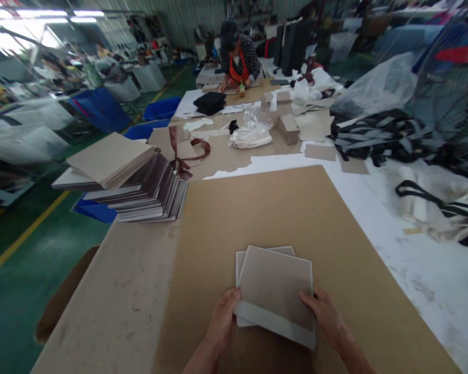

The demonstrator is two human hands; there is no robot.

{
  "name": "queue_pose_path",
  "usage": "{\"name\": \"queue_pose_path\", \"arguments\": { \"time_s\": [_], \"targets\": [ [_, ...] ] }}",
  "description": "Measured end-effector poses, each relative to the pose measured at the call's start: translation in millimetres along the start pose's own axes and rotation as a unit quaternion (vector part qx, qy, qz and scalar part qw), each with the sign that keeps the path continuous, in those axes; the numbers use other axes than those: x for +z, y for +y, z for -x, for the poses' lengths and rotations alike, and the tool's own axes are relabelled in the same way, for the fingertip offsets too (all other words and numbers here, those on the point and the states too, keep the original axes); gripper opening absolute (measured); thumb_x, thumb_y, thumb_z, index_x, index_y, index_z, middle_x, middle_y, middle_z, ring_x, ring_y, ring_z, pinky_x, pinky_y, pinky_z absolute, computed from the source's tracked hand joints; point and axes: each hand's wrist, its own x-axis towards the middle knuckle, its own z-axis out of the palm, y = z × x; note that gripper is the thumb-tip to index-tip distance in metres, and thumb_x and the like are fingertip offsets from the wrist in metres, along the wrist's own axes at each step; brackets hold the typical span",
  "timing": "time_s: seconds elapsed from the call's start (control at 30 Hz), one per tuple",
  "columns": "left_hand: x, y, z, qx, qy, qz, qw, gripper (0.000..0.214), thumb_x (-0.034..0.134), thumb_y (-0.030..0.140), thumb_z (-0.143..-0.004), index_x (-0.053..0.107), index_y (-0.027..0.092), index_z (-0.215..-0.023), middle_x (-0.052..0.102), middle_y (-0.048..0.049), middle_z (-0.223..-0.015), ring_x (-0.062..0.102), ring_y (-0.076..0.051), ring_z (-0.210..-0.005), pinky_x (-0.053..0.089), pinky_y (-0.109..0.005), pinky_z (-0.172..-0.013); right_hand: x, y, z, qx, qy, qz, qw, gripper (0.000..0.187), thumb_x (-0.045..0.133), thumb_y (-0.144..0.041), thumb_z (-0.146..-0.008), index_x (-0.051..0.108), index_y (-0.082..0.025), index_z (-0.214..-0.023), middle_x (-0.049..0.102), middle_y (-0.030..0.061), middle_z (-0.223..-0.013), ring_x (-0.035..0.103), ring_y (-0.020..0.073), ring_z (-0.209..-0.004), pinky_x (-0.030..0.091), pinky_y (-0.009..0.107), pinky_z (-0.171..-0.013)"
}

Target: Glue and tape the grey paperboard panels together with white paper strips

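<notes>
Between my two hands is a flat grey-beige panel [276, 280] with pale edges and a lighter strip along its near side. It sits turned at an angle over a second similar panel [241, 262], of which only the edges and corners show. My left hand [224, 314] grips the left edge, thumb and fingers closed there. On the opposite edge, my right hand [325, 314] has its thumb on the top face and its fingers around the side. Beneath them lies a large brown board [253, 208].
A leaning stack of panels [152, 192] stands at the table's left edge, loose beige boards [111, 156] on top. Behind are a brown ribbon [197, 150] and a plastic-wrapped bundle [251, 135]. Black-and-white strips [386, 135] heap up at right. Another person [239, 57] works at the far end.
</notes>
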Motion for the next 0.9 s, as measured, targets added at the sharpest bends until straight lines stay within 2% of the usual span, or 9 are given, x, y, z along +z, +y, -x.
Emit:
{"name": "queue_pose_path", "arguments": {
  "time_s": [0.17, 0.3, 0.43, 0.53, 0.63, 0.73, 0.9],
  "targets": [
    [13.7, -2, -11, -0.012, 0.023, -0.035, 0.999, 0.053, 0.070, 0.069, -0.070, 0.071, 0.019, -0.085, 0.067, -0.0001, -0.071, 0.058, -0.016, -0.063, 0.044, -0.026, -0.060, -21, -2, -1, -0.003, 0.008, 0.007, 1.000, 0.051, 0.075, -0.052, -0.058, 0.075, -0.015, -0.093, 0.071, 0.0122, -0.102, 0.064, 0.0361, -0.099, 0.049, 0.045, -0.089],
    [22.8, 5, -9, -0.039, 0.005, -0.051, 0.998, 0.058, 0.064, 0.073, -0.072, 0.070, 0.019, -0.088, 0.072, -0.0045, -0.079, 0.064, -0.019, -0.067, 0.047, -0.029, -0.062, -40, -9, -1, -0.019, 0.012, 0.016, 1.000, 0.052, 0.076, -0.048, -0.054, 0.073, -0.017, -0.095, 0.068, 0.0112, -0.114, 0.061, 0.0360, -0.106, 0.049, 0.044, -0.091],
    [27.6, 12, -5, -0.058, -0.002, -0.067, 0.996, 0.057, 0.063, 0.071, -0.075, 0.069, 0.018, -0.095, 0.075, -0.0076, -0.086, 0.069, -0.020, -0.073, 0.050, -0.030, -0.069, -54, -26, 6, 0.003, -0.082, 0.034, 0.996, 0.048, 0.079, -0.047, -0.056, 0.075, -0.016, -0.093, 0.072, 0.0098, -0.100, 0.065, 0.0356, -0.095, 0.051, 0.044, -0.086],
    [29.1, 15, -4, -0.057, 0.004, -0.078, 0.995, 0.057, 0.062, 0.071, -0.076, 0.067, 0.019, -0.097, 0.076, -0.0072, -0.088, 0.070, -0.020, -0.073, 0.050, -0.030, -0.069, -55, -37, 9, 0.026, -0.162, 0.044, 0.985, 0.044, 0.079, -0.047, -0.060, 0.075, -0.015, -0.090, 0.073, 0.0100, -0.090, 0.067, 0.0356, -0.090, 0.053, 0.042, -0.081],
    [29.2, 14, -5, -0.055, 0.008, -0.084, 0.995, 0.059, 0.063, 0.072, -0.075, 0.066, 0.018, -0.099, 0.076, -0.0076, -0.090, 0.070, -0.021, -0.076, 0.051, -0.031, -0.069, -52, -39, 3, 0.036, -0.192, 0.045, 0.980, 0.045, 0.076, -0.049, -0.065, 0.075, -0.014, -0.093, 0.073, 0.0105, -0.091, 0.068, 0.0347, -0.090, 0.053, 0.040, -0.079],
    [28.2, 12, -6, -0.054, 0.012, -0.089, 0.995, 0.058, 0.062, 0.073, -0.074, 0.064, 0.018, -0.095, 0.075, -0.0066, -0.088, 0.070, -0.021, -0.076, 0.051, -0.031, -0.069, -49, -35, -9, 0.037, -0.173, 0.055, 0.983, 0.048, 0.072, -0.054, -0.068, 0.073, -0.014, -0.095, 0.072, 0.0107, -0.091, 0.067, 0.0346, -0.088, 0.053, 0.040, -0.076],
    [25.2, 5, -9, -0.045, 0.028, -0.103, 0.993, 0.052, 0.072, 0.063, -0.071, 0.064, 0.019, -0.098, 0.075, -0.0044, -0.090, 0.070, -0.021, -0.076, 0.049, -0.029, -0.067, -46, -22, -26, 0.007, -0.067, 0.115, 0.991, 0.036, 0.075, -0.048, -0.062, 0.069, -0.016, -0.078, 0.071, 0.0108, -0.082, 0.065, 0.0341, -0.084, 0.050, 0.039, -0.071]
  ]
}}
